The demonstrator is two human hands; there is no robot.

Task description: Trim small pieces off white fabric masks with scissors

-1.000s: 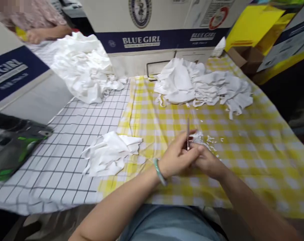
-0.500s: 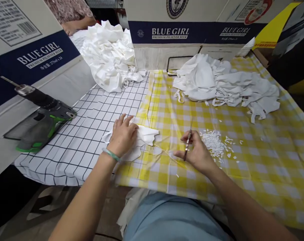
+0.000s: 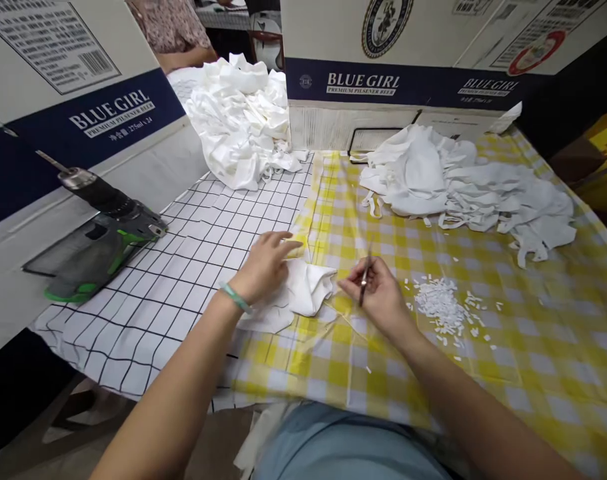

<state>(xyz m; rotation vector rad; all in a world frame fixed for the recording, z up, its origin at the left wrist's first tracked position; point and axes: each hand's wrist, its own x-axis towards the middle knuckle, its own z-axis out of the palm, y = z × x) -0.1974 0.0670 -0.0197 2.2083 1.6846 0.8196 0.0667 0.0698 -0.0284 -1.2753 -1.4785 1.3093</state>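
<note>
My left hand [image 3: 264,268] is over the left end of a crumpled white cloth piece [image 3: 307,288], fingers spread and slightly blurred. Whether its fingertips touch the cloth is hard to see. A small pair of scissors [image 3: 365,280], thin and dark, stands roughly upright in my right hand [image 3: 381,299], whose fingers are closed around it. That hand is just right of the cloth's edge, apart from it. To the right of it lies a heap of small white snippets [image 3: 439,303].
A large white cloth pile [image 3: 243,127] sits at the back left, another [image 3: 423,170] at the back right. A cordless drill [image 3: 108,230] lies at left beside a carton [image 3: 128,110]. A second carton [image 3: 363,110] walls the back. A person's arm [image 3: 188,59] shows beyond.
The view has shifted, so the scene sits further right and lower. The white cloth is more bunched up, and my right hand with the scissors has come closer to it.
</note>
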